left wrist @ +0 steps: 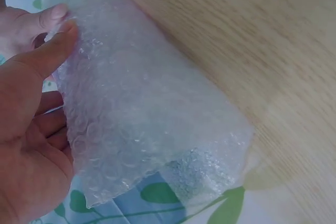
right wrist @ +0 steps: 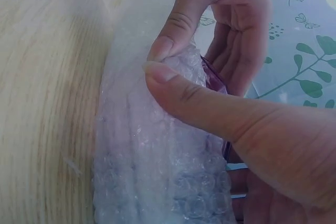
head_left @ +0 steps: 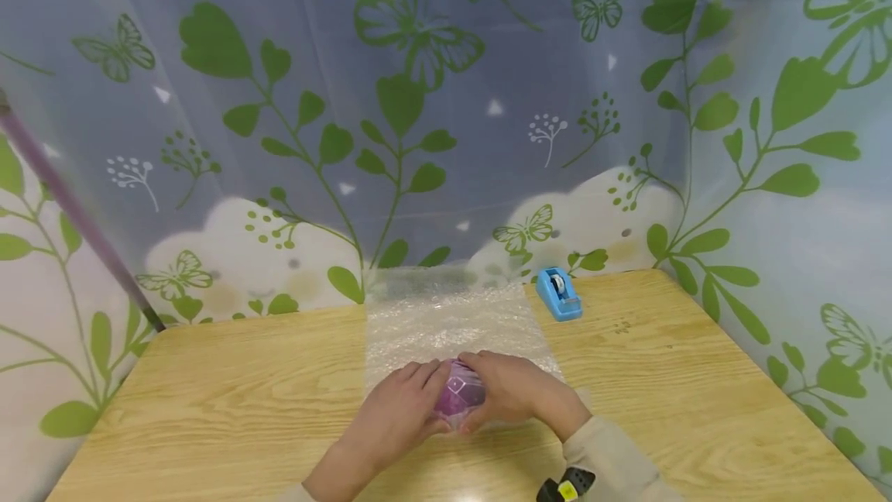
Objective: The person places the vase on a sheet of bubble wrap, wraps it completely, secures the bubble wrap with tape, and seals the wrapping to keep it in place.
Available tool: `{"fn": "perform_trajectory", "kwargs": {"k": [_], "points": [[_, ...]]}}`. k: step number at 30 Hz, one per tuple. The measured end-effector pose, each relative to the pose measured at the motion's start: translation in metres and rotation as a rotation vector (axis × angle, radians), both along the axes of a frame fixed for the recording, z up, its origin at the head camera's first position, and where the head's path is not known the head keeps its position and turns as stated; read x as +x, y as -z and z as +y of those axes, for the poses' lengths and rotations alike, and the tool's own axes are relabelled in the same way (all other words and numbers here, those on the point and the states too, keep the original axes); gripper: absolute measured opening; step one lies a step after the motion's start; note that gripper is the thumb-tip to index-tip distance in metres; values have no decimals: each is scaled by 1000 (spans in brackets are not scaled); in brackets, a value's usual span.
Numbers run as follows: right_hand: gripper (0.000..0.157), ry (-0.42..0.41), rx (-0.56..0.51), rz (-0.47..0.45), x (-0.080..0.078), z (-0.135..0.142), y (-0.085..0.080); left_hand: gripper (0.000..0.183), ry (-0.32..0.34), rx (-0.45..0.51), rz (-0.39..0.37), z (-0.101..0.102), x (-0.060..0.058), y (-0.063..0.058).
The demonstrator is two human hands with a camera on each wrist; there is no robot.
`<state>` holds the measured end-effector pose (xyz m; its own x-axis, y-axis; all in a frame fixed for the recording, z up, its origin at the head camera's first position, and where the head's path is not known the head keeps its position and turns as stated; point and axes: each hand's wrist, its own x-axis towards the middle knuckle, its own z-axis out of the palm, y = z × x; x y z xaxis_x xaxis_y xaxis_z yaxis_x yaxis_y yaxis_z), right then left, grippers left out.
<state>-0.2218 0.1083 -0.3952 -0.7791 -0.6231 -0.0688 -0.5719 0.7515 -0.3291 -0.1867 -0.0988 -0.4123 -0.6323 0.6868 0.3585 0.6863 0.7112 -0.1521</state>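
Note:
A purple, clear faceted object (head_left: 460, 389) lies between my two hands at the near end of a bubble wrap sheet (head_left: 446, 324). From the left, my left hand (head_left: 403, 409) grips it; my right hand (head_left: 512, 387) grips it from the right. Both thumbs press the near edge of the bubble wrap (right wrist: 152, 124) against the object's near side, tips close together, while the fingers curve round the far side. In the right wrist view only a purple edge (right wrist: 214, 74) shows beyond the folded wrap. Most of the object is hidden by wrap and hands.
A blue tape dispenser (head_left: 559, 297) stands at the back right of the wooden table (head_left: 265, 386), beside the sheet. A curtain (head_left: 432, 138) printed with leaves and butterflies hangs behind and around the table. A purple pole (head_left: 77, 215) slants down at the left.

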Motion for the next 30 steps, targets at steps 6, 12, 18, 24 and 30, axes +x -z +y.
{"fn": "perform_trajectory", "kwargs": {"k": [6, 12, 18, 24, 30], "points": [[93, -12, -3, -16, -4, -2, -1, 73, -44, 12, 6, 5, 3, -3], [94, -13, -3, -43, -9, -3, -5, 69, -66, 4, -21, 10, 6, -6], [94, -1, 30, -72, -15, -3, -5, 65, -142, 11, -31, 18, 11, 2], [95, 14, 17, -106, -17, -6, -4, 83, -243, -25, 6, 23, 14, 18], [94, 28, -19, -157, -19, -6, -4, 100, -247, -53, 102, 21, 8, 28]]}}
